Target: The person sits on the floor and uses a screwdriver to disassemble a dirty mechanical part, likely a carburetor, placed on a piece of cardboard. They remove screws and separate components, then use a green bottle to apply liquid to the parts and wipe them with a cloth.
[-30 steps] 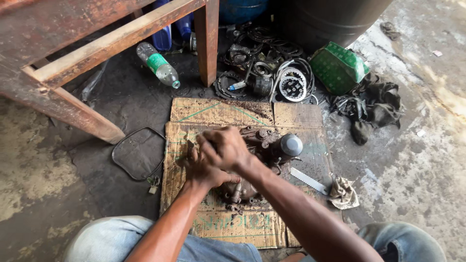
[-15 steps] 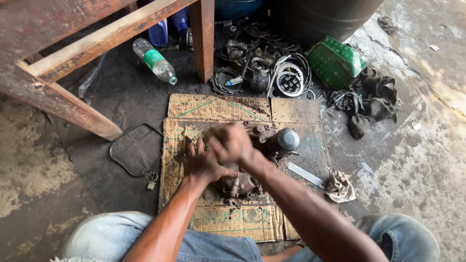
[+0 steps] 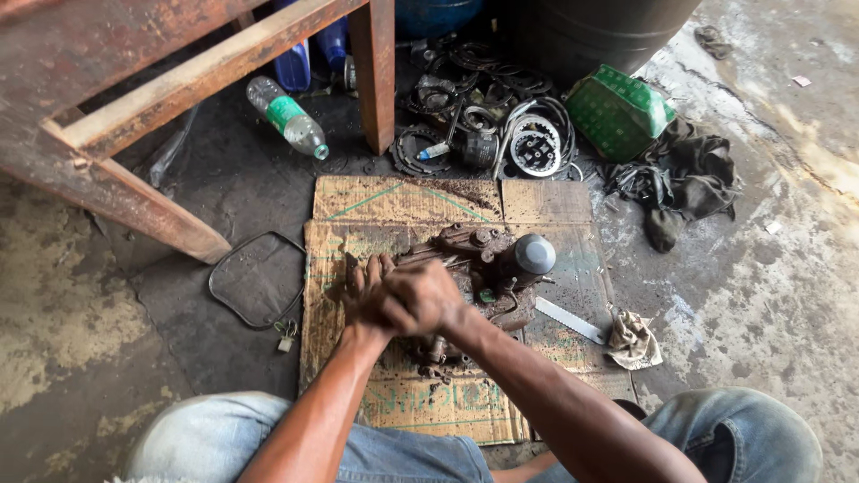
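Item 1 – left hand [image 3: 362, 291]: fingers [image 3: 358, 268] pressed together, straight, tips pointing away from body; lies under/against the other hand; what it grips, if anything, cannot tell

Item 2 – right hand [image 3: 420, 297]: fingers curled, closed over the left hand's back & knuckles; both hands clasped as one, resting on near-left part of item 3

Item 3 – greasy engine part [image 3: 479, 264]: rusty brown metal block w/ bolts, just beyond & right of fingertips, touching the hands; grey round cap [image 3: 534, 253] at its far-right end, well right of fingers

Item 4 – cardboard sheet [image 3: 394, 201]: flattened, oil-stained, under the part & under the hands

Item 5 – flat metal blade [image 3: 570, 319]: on cardboard, right of hands, apart from them; crumpled rag [image 3: 633, 340] just beside its far end

Item 6 – mirror frame [image 3: 258, 279]: dark, rounded, on floor just left of fingers, not touching

Item 7 – plastic bottle [image 3: 288, 118]: green label, lying on side, far beyond fingers, left, by rusty table leg [image 3: 374, 72]

Item 8 – green crate [image 3: 619, 112] & dark cloth [image 3: 684, 174]: far right, beyond fingers; pile of rings & cables [image 3: 501, 125] between crate & leg
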